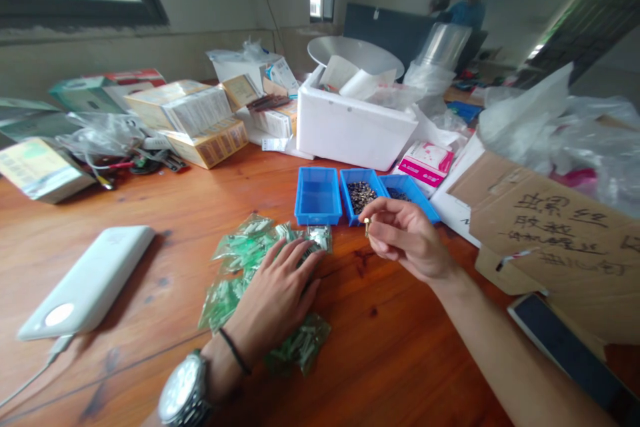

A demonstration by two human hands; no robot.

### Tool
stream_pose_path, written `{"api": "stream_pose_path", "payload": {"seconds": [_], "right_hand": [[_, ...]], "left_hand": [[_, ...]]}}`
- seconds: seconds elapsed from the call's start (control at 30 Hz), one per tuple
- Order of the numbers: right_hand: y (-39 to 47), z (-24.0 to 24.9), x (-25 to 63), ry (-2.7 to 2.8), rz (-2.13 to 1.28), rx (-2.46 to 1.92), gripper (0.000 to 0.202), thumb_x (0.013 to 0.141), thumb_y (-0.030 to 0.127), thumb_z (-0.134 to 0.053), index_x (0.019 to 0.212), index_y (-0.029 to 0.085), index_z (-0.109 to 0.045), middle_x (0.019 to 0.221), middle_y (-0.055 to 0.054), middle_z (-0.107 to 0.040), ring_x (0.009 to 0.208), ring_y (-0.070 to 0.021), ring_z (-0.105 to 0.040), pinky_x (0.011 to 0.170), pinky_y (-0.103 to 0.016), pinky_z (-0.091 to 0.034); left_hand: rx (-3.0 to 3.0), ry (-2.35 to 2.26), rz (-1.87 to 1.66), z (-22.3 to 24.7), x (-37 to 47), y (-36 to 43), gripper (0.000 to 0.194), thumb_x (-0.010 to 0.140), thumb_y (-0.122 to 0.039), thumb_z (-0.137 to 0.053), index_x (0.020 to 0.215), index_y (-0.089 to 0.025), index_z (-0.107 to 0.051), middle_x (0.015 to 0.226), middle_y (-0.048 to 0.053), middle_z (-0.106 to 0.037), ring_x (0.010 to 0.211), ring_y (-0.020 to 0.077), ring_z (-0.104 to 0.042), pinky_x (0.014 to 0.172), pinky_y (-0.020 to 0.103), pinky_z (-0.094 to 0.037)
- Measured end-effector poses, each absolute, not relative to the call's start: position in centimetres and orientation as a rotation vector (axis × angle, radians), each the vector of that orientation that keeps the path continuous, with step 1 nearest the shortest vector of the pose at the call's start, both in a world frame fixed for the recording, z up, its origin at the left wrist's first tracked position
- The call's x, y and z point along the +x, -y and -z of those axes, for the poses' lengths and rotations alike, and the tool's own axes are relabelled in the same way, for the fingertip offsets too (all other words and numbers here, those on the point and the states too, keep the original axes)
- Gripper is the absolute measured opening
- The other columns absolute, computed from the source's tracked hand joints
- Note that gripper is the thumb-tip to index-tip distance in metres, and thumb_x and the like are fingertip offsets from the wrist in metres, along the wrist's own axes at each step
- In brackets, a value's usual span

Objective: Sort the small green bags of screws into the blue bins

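Note:
Several small clear bags with green and white pieces (240,247) lie in a pile on the wooden table (200,207). My left hand (283,283) rests over the pile, palm down, fingers spread. Between thumb and fingertips, my right hand (407,237) pinches a small brass-coloured screw (367,227). Just beyond it are three blue trays: the left one (318,195) shows a bare bottom, the middle one (353,215) holds many small metal pieces (361,195), and the right one (425,205) holds dark small pieces, partly hidden by my right hand.
A white power bank (95,280) with a cable lies at the left. Behind the trays stands a white foam box (350,127). Small cartons (210,140) are stacked at the back left. A cardboard flap with writing (560,233) and a dark phone-like object (565,347) are at the right.

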State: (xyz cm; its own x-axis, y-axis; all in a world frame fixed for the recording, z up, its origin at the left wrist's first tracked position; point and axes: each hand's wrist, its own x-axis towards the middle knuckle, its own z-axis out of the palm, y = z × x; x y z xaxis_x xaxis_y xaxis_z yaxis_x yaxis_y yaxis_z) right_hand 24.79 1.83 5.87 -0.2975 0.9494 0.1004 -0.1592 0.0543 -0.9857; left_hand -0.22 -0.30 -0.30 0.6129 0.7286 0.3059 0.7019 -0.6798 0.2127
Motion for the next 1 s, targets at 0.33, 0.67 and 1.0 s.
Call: {"api": "stream_pose_path", "payload": {"seconds": [0.33,0.67,1.0], "right_hand": [[-1.0,-9.4,25.6,1.530,-0.500,-1.122,0.013,0.092,0.031,-0.078,0.101,0.022,-0.076,0.063,0.003,-0.063,0.050,-0.0112,-0.054,0.049,-0.025,-0.044],[-3.4,-4.4,27.0,2.052,0.012,-1.585,0.014,0.093,0.031,-0.072,0.102,0.023,-0.078,0.067,0.000,-0.071,0.064,-0.0202,-0.066,0.065,-0.030,-0.042],[-1.1,-4.0,24.8,2.295,-0.555,-1.448,0.010,0.092,0.031,-0.075,0.096,0.024,-0.081,0.075,-0.002,-0.078,0.068,-0.0200,-0.070,0.067,-0.029,-0.046]], "left_hand": [[2.733,-1.222,-0.532,0.1,-0.3,0.3,0.039,0.102,-0.027,-0.057,0.140,-0.021,-0.063,0.142,0.014,-0.066,0.132,0.0339,-0.060,0.117,0.059,-0.045],[2.671,-1.233,-0.533,-1.2,-0.4,-0.2,0.035,0.109,-0.023,-0.045,0.140,-0.017,-0.061,0.137,0.012,-0.069,0.127,0.0283,-0.062,0.115,0.050,-0.046],[2.589,-1.262,-0.660,-3.1,-1.4,-0.7,0.035,0.109,-0.024,-0.042,0.137,-0.020,-0.064,0.125,0.011,-0.074,0.116,0.0269,-0.068,0.108,0.048,-0.050]]}}
